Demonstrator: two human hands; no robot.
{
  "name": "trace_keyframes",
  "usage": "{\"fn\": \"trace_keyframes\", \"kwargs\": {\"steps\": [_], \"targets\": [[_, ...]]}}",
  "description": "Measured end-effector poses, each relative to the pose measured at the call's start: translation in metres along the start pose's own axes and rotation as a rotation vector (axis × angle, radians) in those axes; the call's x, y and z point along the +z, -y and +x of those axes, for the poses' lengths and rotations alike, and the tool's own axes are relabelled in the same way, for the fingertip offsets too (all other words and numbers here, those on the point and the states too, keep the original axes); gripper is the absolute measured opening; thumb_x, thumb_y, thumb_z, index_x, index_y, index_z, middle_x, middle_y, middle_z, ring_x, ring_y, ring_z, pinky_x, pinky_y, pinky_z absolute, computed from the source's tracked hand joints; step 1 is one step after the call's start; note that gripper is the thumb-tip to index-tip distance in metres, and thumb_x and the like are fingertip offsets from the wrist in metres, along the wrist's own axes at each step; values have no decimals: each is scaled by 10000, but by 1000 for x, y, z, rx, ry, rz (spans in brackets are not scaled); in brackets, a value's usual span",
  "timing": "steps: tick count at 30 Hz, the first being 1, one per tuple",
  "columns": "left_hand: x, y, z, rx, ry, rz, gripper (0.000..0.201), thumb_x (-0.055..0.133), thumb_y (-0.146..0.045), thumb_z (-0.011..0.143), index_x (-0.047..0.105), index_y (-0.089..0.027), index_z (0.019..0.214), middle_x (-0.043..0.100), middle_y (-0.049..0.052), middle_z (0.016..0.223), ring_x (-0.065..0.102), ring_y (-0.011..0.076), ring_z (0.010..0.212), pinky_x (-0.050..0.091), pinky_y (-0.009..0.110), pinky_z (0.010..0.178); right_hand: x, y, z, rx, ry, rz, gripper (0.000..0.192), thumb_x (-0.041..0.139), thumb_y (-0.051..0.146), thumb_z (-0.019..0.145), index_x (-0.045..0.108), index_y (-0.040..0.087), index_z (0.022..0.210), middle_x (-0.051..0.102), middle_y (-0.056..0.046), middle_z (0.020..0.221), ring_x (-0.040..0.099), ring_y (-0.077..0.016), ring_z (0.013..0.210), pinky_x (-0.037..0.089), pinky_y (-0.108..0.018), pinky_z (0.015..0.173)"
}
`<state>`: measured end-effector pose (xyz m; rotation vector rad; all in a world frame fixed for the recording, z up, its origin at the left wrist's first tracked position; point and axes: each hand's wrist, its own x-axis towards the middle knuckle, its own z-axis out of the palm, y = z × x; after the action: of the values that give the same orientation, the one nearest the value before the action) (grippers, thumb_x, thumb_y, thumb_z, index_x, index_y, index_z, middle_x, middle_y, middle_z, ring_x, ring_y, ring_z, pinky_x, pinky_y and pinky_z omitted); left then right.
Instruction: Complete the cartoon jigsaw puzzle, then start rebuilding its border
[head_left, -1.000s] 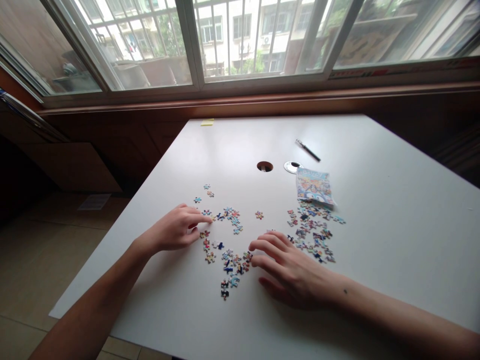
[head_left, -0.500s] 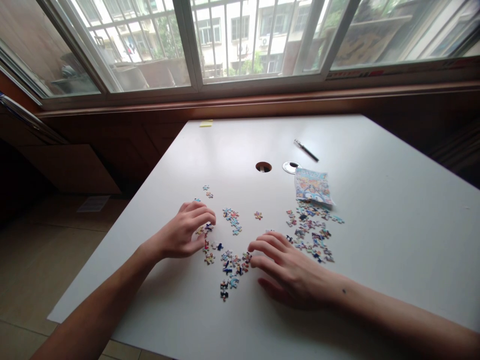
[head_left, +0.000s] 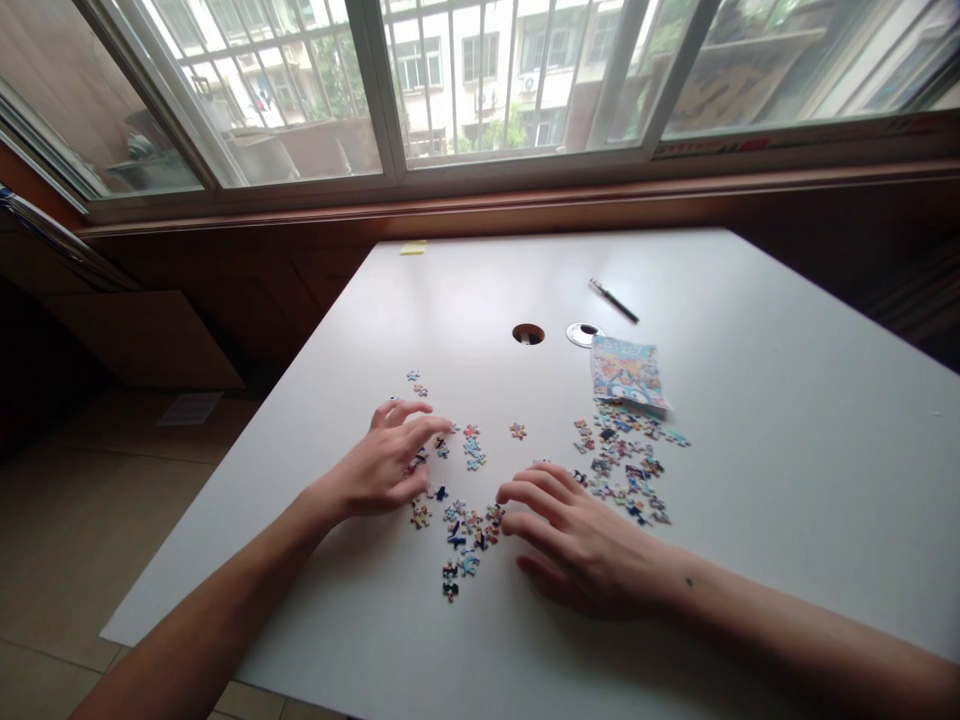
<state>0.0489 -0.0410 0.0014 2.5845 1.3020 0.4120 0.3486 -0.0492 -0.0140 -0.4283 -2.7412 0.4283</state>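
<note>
Reaching with our left hand (head_left: 386, 462), fingers (head_left: 427, 428) spread and holding nothing | loose puzzle pieces (head_left: 471, 447) lie just at its 2 o'clock on the worktop (head_left: 750, 400) | right hand (head_left: 581, 535) flat, released, farther at 5 o'clock.

Pen (head_left: 614, 301) behind booklet (head_left: 627, 372) — on table (head_left: 787, 440)

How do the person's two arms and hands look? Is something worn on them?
Both forearms are bare, no sleeves in view. The left hand and right hand show no gloves, rings or watch. A small dark mark sits near the right wrist.
</note>
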Motion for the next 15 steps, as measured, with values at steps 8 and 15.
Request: {"fn": "trace_keyframes", "kwargs": {"steps": [8,15], "targets": [[-13,31,-11,-195,-240,213,287,498,-88,861,721,-247,947,680,40,1067,539,257,1093,339,451,940,1,-1,-2,1,-5,17,233,518,197,901,527,185,1133,572,-118,1193,485,-255,1117,382,-453,1017],[-17,34,-13,-126,-80,221,430,502,-86,864,718,-361,1115,644,12,1188,499,256,1171,323,441,974,1,0,-3,-5,-15,20,246,531,191,894,521,186,1140,571,-120,1188,487,-260,1105,374,-459,1020]]}}
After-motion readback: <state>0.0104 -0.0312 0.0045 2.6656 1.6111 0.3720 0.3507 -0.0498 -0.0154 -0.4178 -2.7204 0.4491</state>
